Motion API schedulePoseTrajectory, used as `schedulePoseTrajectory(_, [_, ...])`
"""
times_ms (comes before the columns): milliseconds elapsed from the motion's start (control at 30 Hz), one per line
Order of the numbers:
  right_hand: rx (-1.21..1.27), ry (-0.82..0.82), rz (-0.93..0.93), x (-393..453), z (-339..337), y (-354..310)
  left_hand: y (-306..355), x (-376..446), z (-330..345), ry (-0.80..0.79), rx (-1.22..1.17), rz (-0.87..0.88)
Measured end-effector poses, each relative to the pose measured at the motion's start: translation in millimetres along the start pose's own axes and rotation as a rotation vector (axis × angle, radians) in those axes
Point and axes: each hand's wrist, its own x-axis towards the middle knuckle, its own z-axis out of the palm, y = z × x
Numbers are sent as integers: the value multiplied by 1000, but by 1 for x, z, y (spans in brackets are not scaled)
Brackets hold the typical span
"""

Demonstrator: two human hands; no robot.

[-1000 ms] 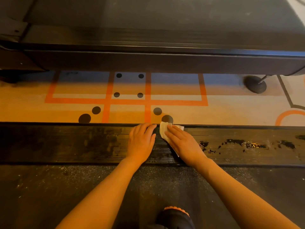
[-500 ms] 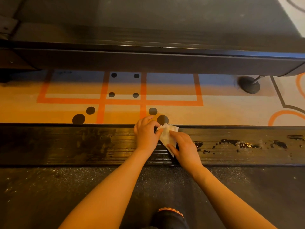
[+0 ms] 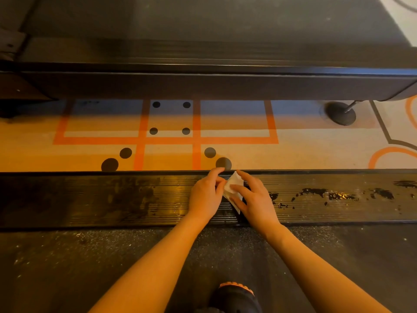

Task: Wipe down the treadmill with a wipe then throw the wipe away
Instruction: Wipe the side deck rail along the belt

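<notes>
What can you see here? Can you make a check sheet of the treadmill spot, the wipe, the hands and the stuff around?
Surface: ribbed black side rail, with chipped, worn patches at its right part; speckled dark belt below it.
Job's things: white wipe, crumpled, on the rail between both hands.
Clutter: nothing seen.
Hands: left hand pinches the wipe; right hand has fingers spread on it.
Cables: nothing seen.
Surroundings: floor with orange lines and black dots; another dark machine beyond it, with a round foot; shoe toe at bottom.
</notes>
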Motion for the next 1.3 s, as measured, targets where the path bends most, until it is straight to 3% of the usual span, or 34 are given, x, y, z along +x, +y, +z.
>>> schedulePoseTrajectory(167, [-10, 42, 5, -4, 0, -1, -4, -2, -3, 52, 13, 4])
schedulePoseTrajectory(367, [-52, 117, 139, 12, 7, -7, -12, -2, -7, 69, 99, -2])
schedulePoseTrajectory(500, [19, 89, -48, 10, 8, -12, -17, -4, -9, 75, 150, 7])
schedulePoseTrajectory(633, [-106, -20, -209, -10, 19, 2, -19, -6, -10, 58, 220, 28])
schedulePoseTrajectory(933, [-316, -178, -93, -19, 12, 19, -35, -11, -9, -48, 502, 169])
schedulePoseTrajectory(1100, [-256, -241, 87, -23, 15, 5, -41, -14, -9, -183, 700, 179])
schedulePoseTrajectory(1300, [-264, -238, 207, -64, 25, -20, -39, -16, -7, -181, 739, 171])
